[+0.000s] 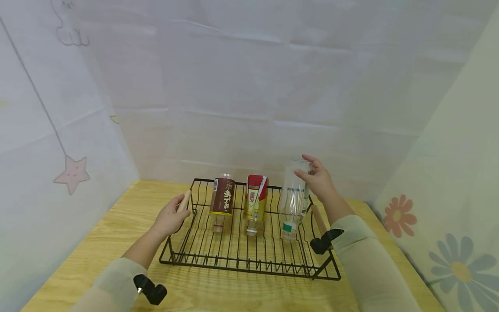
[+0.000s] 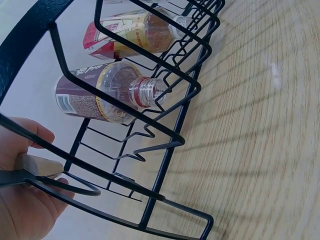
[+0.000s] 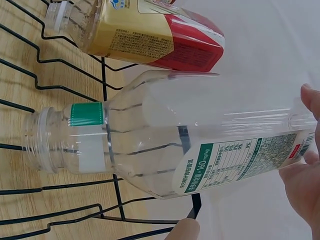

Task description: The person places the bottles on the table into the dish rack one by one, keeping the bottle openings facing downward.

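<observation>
My right hand point(image 1: 320, 181) grips the base of a clear plastic bottle point(image 1: 293, 200), which leans neck-down over the right part of a black wire dish rack point(image 1: 249, 271). In the right wrist view, the bottle's open neck point(image 3: 46, 141) overlaps the rack wires. With my left hand point(image 1: 170, 219) I hold the rack's left wooden handle point(image 1: 185, 200). A bottle with a dark maroon label point(image 1: 223, 196) stands tilted, neck down, in the rack's left part. Next to it, a red and yellow bottle point(image 1: 256, 195) leans the same way; both necks point toward me.
The rack sits on a light wood table point(image 1: 117, 225) near a pale cloth wall point(image 1: 234, 86) at the back. A second wooden handle point(image 1: 319, 220) is at the rack's right side. Cloth with printed flowers point(image 1: 397, 216) hangs at the right.
</observation>
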Tool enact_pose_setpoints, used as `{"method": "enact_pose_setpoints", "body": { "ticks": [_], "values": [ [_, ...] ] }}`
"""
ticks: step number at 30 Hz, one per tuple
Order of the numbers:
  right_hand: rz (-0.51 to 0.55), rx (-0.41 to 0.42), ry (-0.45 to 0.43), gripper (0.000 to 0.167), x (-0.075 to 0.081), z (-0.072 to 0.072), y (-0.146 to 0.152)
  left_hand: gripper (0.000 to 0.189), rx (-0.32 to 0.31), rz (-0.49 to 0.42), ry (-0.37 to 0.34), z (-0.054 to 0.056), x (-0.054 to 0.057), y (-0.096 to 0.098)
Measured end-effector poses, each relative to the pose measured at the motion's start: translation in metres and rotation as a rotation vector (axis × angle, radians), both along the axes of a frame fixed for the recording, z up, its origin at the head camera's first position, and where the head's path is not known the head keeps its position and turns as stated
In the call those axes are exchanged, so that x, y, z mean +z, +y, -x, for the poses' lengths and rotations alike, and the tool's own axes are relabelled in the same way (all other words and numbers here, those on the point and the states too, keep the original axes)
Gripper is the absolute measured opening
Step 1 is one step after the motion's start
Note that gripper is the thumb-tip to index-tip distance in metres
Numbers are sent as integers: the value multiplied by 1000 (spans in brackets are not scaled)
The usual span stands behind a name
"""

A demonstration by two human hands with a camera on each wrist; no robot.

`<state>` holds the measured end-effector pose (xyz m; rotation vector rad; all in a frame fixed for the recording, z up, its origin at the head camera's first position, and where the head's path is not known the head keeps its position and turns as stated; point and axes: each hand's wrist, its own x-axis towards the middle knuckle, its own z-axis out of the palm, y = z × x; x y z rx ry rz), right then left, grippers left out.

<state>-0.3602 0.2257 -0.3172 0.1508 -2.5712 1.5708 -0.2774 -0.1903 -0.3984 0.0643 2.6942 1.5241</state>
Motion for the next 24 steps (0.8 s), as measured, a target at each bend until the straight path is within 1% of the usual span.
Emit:
{"method": "enact_pose_setpoints", "body": {
  "ticks": [6, 10, 13, 19, 24],
  "values": [
    [-69, 12, 3, 70, -4, 7, -2, 66, 0, -15, 8, -1, 0, -1],
    [-115, 14, 7, 70, -6, 12, -3, 65, -12, -27, -6, -1, -1, -1],
    [-130, 13, 11, 70, -8, 15, -4, 65, -26, -47, -27, 0, -1, -2],
    [-150, 22, 16, 69, -12, 23, -5, 69, -68, -124, -68, 3, -4, -7],
    [-159, 20, 12, 69, -15, 27, -6, 72, -110, -244, -110, 5, -11, -13]
  ]
}}
